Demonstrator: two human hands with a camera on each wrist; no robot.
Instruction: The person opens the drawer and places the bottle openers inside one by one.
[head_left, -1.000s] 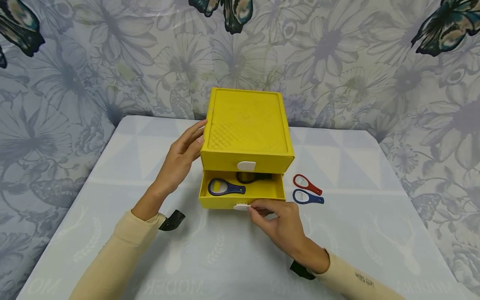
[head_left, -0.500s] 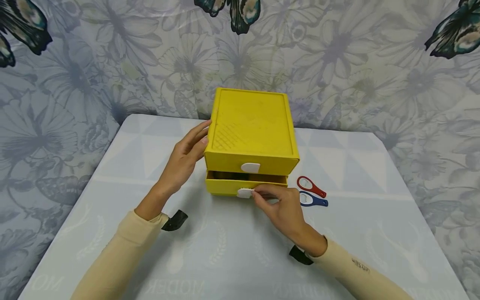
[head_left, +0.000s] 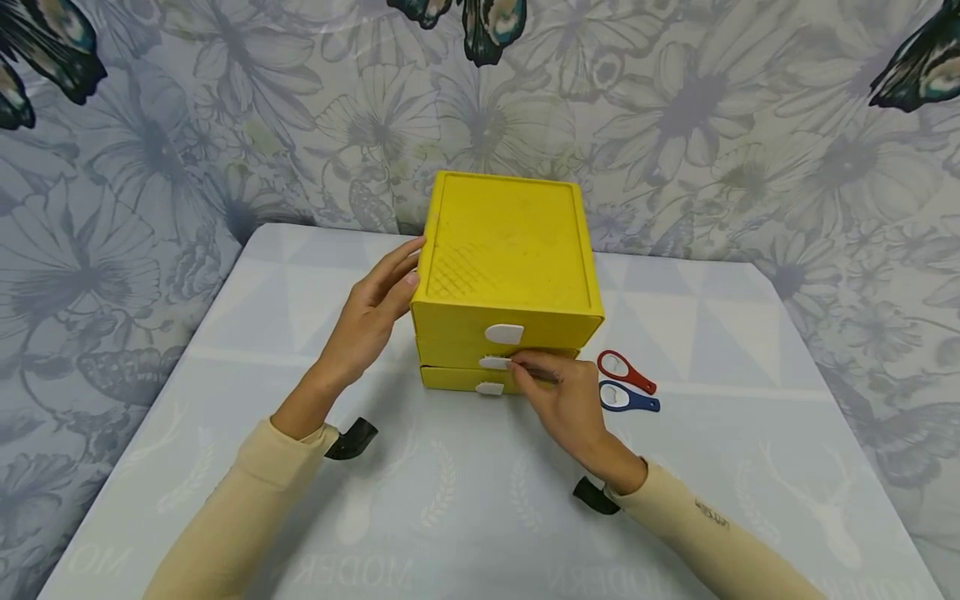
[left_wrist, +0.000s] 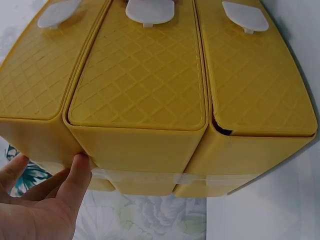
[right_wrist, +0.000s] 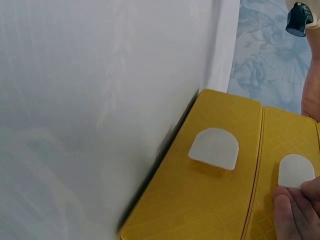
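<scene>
A yellow three-drawer box stands on the table, each drawer front bearing a white handle. My right hand pinches the middle drawer's handle between thumb and fingers. That drawer sits pushed in. The right wrist view also has the fingers at this handle, beside the bottom handle. Against the box's left side rests my left hand, fingers extended. In the left wrist view its fingertips touch the yellow side wall. What lies inside the drawers is hidden.
Right of the box lie a red ring-headed tool and a blue one, each with a short flat handle. A pale patterned cloth covers the table. Behind it hangs a floral backdrop.
The middle drawer, open one second ago with ring-headed tools inside, has slid back into the box. My right hand has moved forward with its handle. My left hand has stayed at the box's side.
</scene>
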